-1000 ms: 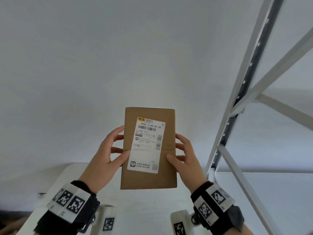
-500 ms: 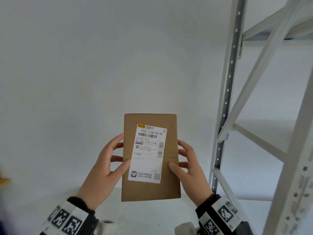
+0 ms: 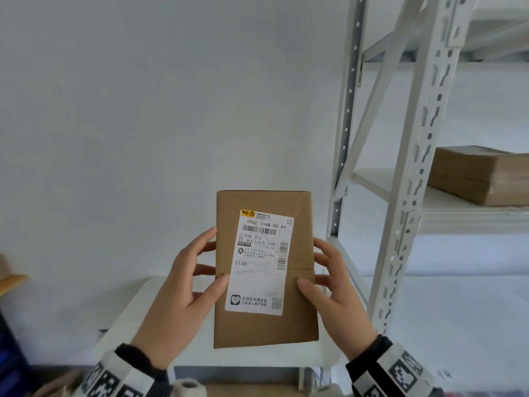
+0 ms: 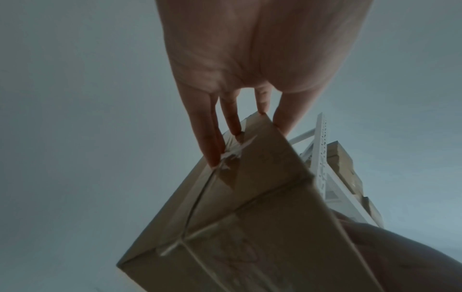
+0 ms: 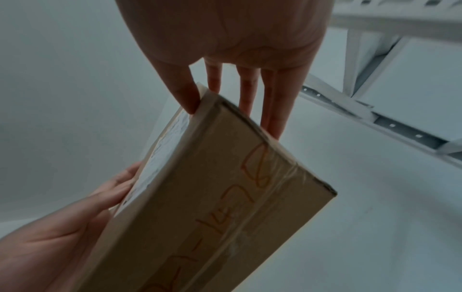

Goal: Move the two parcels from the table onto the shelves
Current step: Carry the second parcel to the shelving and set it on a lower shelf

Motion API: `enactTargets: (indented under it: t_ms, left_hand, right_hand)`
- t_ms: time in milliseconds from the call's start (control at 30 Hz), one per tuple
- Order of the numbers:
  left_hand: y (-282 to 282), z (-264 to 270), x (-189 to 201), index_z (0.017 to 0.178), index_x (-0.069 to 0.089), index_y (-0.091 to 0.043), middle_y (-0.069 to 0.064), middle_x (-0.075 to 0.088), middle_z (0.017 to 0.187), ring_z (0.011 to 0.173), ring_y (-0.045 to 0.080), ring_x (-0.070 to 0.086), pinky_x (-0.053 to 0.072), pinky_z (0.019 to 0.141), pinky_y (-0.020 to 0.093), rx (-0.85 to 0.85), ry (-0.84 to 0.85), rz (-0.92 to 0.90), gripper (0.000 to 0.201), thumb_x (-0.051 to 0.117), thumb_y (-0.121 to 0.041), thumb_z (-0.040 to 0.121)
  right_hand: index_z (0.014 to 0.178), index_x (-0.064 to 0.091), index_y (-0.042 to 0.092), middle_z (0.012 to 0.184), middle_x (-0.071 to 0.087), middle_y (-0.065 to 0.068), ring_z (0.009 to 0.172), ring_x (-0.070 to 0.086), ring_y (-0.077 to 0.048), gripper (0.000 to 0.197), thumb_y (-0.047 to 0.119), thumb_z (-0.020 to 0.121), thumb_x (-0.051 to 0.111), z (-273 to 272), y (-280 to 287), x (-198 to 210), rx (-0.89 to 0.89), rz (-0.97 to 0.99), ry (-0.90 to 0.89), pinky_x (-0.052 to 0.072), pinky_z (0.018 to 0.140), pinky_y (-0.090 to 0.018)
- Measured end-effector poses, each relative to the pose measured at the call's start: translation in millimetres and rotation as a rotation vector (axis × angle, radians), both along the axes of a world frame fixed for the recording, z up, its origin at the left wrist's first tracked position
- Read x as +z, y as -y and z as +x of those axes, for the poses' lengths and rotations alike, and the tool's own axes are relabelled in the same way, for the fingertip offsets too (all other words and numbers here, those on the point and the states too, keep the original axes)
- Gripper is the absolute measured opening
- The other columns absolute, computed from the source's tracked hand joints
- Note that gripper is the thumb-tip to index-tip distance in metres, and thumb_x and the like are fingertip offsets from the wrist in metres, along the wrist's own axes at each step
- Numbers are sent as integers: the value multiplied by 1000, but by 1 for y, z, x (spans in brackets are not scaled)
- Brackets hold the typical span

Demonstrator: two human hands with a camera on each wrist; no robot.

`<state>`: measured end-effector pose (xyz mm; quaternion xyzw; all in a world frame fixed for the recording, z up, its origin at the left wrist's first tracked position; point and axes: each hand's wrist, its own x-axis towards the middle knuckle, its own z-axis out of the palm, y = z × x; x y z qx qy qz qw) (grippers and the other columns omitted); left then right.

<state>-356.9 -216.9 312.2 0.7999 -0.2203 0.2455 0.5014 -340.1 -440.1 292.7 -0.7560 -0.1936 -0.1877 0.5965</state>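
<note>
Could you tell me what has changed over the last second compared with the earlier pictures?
The view has swung right toward the shelving unit, so its near post and a cardboard box resting on a shelf have come into sight. Nothing was taken up or released. The left hand and right hand still hold the parcel by its side edges, label facing the person, above the white table.

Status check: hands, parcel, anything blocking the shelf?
Left hand, right hand both grip parcel, label up. Shelf to the right, one box on it. Upright post between.
</note>
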Motion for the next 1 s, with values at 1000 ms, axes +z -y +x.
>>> enactTargets:
  t_ms: [1000]
  left_hand:
    - [365, -114, -4, 126, 26, -59, -34, 42, 119, 104, 2, 54, 56, 69, 23, -294, 3, -24, 60, 52, -44, 74]
  right_hand:
    - [111, 37, 52, 116, 55, 14, 94, 60, -14, 51, 11, 87, 56, -183, 359, 9, -278, 18, -30, 51, 63, -14]
